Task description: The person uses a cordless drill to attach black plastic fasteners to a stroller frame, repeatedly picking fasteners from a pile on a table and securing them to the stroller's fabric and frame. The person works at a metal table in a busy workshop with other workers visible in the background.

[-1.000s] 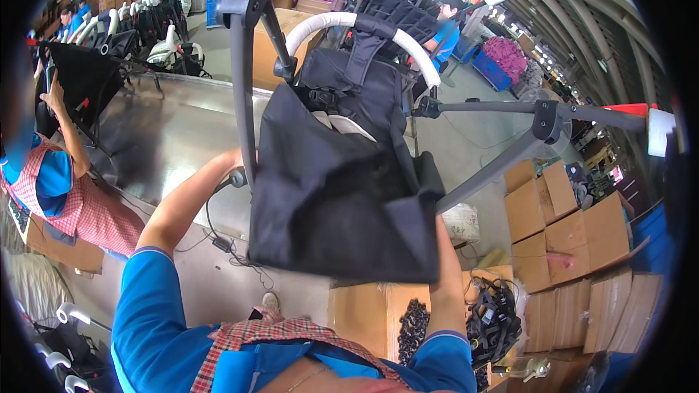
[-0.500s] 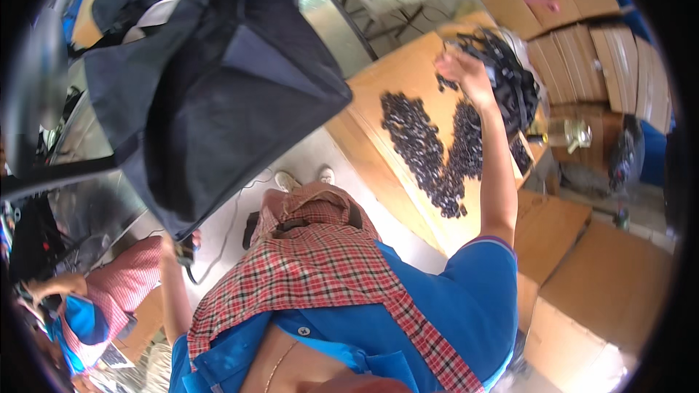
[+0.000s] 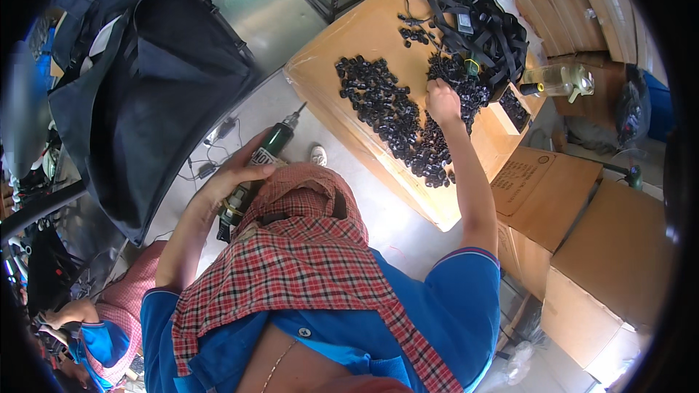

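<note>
My left hand [image 3: 234, 172] grips a green electric screwdriver [image 3: 256, 167], its bit pointing up toward a dark fabric bag [image 3: 156, 94] hanging on a frame. My right hand [image 3: 443, 100] reaches out over a cardboard box top [image 3: 364, 36] and rests with its fingers closed in a heap of small black plastic parts [image 3: 397, 120]. A bundle of black straps [image 3: 477, 18] lies just beyond that hand. A red checked scarf [image 3: 291, 262] and blue shirt fill the lower middle of the view.
Stacked cardboard boxes [image 3: 582, 247] stand at the right. A clear bottle [image 3: 557, 80] lies beside the straps. Cables [image 3: 211, 153] trail on the grey floor. Another person in a blue cap [image 3: 95, 338] sits at lower left by a metal table [image 3: 255, 0].
The view has swung down and right from the hanging bag to the box of black parts. My right hand has dropped from the straps into the heap of parts.
</note>
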`<control>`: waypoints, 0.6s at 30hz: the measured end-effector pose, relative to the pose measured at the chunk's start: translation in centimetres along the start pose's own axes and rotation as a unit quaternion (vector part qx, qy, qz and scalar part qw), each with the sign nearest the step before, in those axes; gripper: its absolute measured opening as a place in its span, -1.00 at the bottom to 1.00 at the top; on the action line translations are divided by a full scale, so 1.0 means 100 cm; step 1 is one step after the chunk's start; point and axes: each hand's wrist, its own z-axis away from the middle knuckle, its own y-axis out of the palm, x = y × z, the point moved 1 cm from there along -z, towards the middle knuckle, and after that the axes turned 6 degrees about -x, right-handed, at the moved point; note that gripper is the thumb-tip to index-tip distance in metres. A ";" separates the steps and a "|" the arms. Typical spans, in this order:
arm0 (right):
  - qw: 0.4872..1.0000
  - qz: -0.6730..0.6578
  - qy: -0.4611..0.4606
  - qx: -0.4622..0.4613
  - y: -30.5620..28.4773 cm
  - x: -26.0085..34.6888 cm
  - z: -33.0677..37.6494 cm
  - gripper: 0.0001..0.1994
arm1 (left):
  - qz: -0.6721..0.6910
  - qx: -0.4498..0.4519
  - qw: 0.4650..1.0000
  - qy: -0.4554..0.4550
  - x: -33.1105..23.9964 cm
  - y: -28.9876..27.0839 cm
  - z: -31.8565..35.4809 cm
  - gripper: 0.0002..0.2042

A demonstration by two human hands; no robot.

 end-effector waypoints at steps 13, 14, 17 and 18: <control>0.482 -0.823 0.296 0.055 -0.083 0.111 0.028 -0.80 | -0.033 0.170 0.978 0.112 -0.034 0.082 -0.019 0.03; 0.458 -0.838 0.291 0.059 -0.084 0.117 0.031 -0.81 | -0.042 0.164 0.978 0.119 -0.034 0.085 -0.020 0.03; 0.413 -0.863 0.281 0.073 -0.085 0.125 0.035 -0.81 | -0.043 0.169 0.977 0.126 -0.032 0.088 -0.023 0.03; 0.407 -0.866 0.281 0.075 -0.086 0.126 0.035 -0.81 | -0.051 0.169 0.976 0.127 -0.031 0.088 -0.024 0.03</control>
